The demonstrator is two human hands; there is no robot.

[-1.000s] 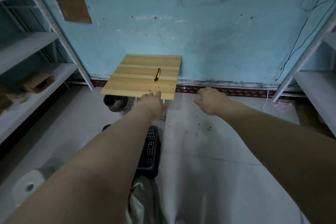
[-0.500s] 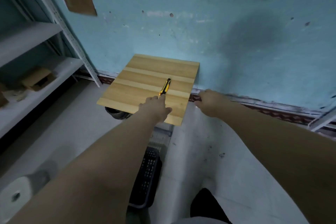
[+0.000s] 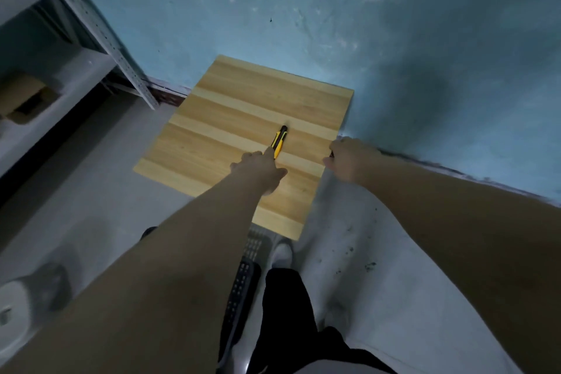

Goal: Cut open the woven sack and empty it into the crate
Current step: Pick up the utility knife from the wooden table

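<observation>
A yellow and black utility knife lies on the small wooden table against the blue wall. My left hand reaches over the table, and its fingertips touch the knife's near end without closing round it. At the table's right edge, my right hand hovers with loosely curled fingers and holds nothing. The black perforated crate stands on the floor in front of the table, mostly hidden under my left forearm. No woven sack is in view.
Grey metal shelving stands at the left with a cardboard box on a shelf. A white roll lies on the floor at lower left. My black trouser leg and white shoe are beside the crate.
I have stepped closer to the table. My left hand has moved forward across the tabletop to the knife's near end, and my right hand has come up to the table's right edge.
</observation>
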